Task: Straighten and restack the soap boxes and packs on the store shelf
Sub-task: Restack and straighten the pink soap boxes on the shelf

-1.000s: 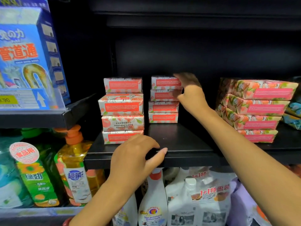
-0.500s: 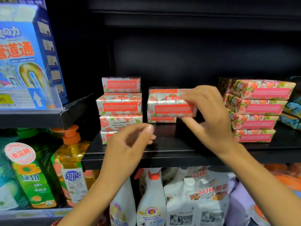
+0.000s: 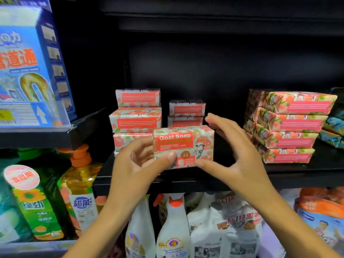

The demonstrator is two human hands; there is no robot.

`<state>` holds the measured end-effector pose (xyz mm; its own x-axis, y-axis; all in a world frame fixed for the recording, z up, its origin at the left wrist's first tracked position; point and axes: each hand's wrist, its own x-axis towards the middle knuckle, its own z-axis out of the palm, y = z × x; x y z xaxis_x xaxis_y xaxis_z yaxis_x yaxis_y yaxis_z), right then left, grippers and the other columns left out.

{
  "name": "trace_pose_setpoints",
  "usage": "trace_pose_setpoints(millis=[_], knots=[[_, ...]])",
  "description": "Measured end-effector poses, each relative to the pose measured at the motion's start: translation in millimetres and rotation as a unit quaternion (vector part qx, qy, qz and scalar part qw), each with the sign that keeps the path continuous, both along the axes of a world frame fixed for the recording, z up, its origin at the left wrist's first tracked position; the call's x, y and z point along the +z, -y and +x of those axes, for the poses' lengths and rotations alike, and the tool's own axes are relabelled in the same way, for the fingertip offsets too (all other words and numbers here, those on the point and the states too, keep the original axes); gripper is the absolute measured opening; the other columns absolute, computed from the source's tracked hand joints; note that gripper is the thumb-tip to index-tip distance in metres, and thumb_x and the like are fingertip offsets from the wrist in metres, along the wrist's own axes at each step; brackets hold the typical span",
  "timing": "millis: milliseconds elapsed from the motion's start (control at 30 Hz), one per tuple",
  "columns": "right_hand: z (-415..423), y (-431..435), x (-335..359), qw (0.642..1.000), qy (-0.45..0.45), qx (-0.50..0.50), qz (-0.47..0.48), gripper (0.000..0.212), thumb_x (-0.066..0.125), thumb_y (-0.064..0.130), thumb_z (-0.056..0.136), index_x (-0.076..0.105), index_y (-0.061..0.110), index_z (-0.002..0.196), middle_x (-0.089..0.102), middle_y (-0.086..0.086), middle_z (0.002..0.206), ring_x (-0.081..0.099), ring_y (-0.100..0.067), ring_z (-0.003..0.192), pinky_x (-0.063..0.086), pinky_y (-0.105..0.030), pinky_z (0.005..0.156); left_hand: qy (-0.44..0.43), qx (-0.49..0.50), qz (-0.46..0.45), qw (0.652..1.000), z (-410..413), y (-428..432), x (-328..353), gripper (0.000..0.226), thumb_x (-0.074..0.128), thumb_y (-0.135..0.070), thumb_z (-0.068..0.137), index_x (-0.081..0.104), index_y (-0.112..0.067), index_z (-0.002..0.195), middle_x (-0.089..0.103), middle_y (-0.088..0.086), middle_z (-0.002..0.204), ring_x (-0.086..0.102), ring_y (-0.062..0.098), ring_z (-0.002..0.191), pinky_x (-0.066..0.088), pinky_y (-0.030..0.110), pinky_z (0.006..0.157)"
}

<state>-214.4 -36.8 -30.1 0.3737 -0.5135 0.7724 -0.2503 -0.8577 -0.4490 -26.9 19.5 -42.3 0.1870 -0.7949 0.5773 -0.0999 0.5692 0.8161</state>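
A pink and white Goat Soap box (image 3: 186, 146) is held in front of the black shelf (image 3: 186, 183), its front label facing me. My left hand (image 3: 137, 164) grips its left end, thumb on the front face. My right hand (image 3: 232, 151) pinches its right end, with fingers on top and thumb underneath. Behind it stands a short middle stack of soap boxes (image 3: 187, 113). A taller left stack of soap boxes (image 3: 136, 116) has its boxes slightly out of line. On the right sits a stack of wider soap packs (image 3: 290, 125).
A blue drain cleaner box (image 3: 28, 67) stands on the upper left shelf. Dish soap bottles (image 3: 80, 187) fill the lower left, and white spray bottles (image 3: 173, 229) and refill bags sit under the soap shelf. Blue patterned packs (image 3: 335, 127) lie at the far right.
My right hand lifted a box off the middle stack and brought it forward. My left hand left the shelf edge and took hold of the box's left end.
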Motion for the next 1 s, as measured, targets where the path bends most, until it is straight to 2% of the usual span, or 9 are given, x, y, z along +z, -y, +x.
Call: trace_pose_setpoints(millis=[67,133,267,433,567,667,733,833,1000], knots=[[-1,-1,4,0.995,0.028,0.044,0.083,0.068,0.076,0.039,0.07,0.046,0.032,0.13,0.053,0.015,0.127,0.051,-0.001,0.117,0.045,-0.016,0.093,0.014,-0.003,-0.024,1.0,0,0,2,0.037,0.073,-0.016,0.07,0.064,-0.008,0.105,0.073,-0.002,0.1,0.069,0.011,0.094,0.052,0.015,0.075],[-1,-2,9,0.996,0.021,0.03,0.077,0.057,0.078,0.029,0.068,0.055,0.028,0.121,0.06,0.015,0.117,0.057,-0.002,0.109,0.049,-0.018,0.087,0.048,-0.005,-0.037,0.998,1,-1,4,0.039,0.074,-0.014,0.068,0.062,-0.012,0.105,0.071,-0.01,0.101,0.067,0.005,0.096,0.05,0.012,0.076],[5,-8,12,0.994,-0.003,-0.027,-0.101,0.032,0.074,0.021,0.075,0.062,0.013,0.104,0.063,0.007,0.104,0.057,-0.002,0.101,0.044,-0.011,0.083,0.097,0.009,-0.022,0.995,7,0,8,0.062,0.091,-0.028,0.054,0.058,-0.02,0.106,0.067,-0.016,0.102,0.064,0.001,0.095,0.049,0.01,0.071],[11,-3,3,0.974,0.012,-0.016,-0.225,0.023,0.057,0.003,0.08,0.054,0.008,0.102,0.058,-0.005,0.107,0.054,-0.015,0.108,0.043,-0.021,0.095,0.067,-0.041,0.02,0.997,14,-1,15,0.062,0.079,-0.039,0.046,0.063,-0.022,0.104,0.071,-0.014,0.098,0.068,0.003,0.089,0.051,0.011,0.069],[11,2,2,0.986,-0.019,-0.005,-0.165,0.045,0.068,0.006,0.077,0.044,0.014,0.115,0.05,-0.004,0.124,0.047,-0.012,0.121,0.04,-0.02,0.099,0.102,-0.012,-0.021,0.995,13,-3,13,0.06,0.083,-0.034,0.049,0.063,-0.023,0.105,0.071,-0.011,0.101,0.067,0.005,0.094,0.051,0.012,0.072],[3,3,3,0.998,-0.051,0.014,-0.033,0.094,0.084,0.033,0.065,0.028,0.025,0.141,0.039,0.007,0.14,0.04,-0.004,0.128,0.035,-0.011,0.099,0.145,0.036,-0.063,0.987,15,-3,9,0.063,0.084,-0.037,0.054,0.058,-0.03,0.11,0.066,-0.013,0.109,0.064,0.006,0.103,0.051,0.016,0.08],[1,1,6,0.995,-0.042,0.041,0.075,0.108,0.082,0.05,0.056,0.021,0.034,0.143,0.044,0.023,0.134,0.044,0.004,0.123,0.036,-0.007,0.096,0.172,0.05,-0.092,0.98,17,-1,8,0.064,0.085,-0.037,0.056,0.055,-0.032,0.113,0.063,-0.014,0.113,0.062,0.008,0.107,0.05,0.019,0.085],[3,2,10,0.977,0.02,0.1,0.187,0.088,0.082,0.048,0.06,0.04,0.03,0.135,0.06,0.021,0.118,0.059,-0.001,0.109,0.048,-0.02,0.092,0.191,0.051,-0.121,0.973,16,2,7,0.064,0.083,-0.036,0.059,0.052,-0.04,0.115,0.058,-0.019,0.118,0.057,0.008,0.114,0.049,0.021,0.09],[6,-3,19,0.982,0.059,0.102,0.15,0.05,0.079,0.024,0.063,0.06,0.018,0.109,0.068,0.005,0.104,0.065,-0.013,0.099,0.054,-0.028,0.082,0.2,0.056,-0.119,0.971,16,3,3,0.067,0.082,-0.04,0.06,0.049,-0.044,0.118,0.053,-0.017,0.125,0.051,0.016,0.123,0.051,0.039,0.093]])
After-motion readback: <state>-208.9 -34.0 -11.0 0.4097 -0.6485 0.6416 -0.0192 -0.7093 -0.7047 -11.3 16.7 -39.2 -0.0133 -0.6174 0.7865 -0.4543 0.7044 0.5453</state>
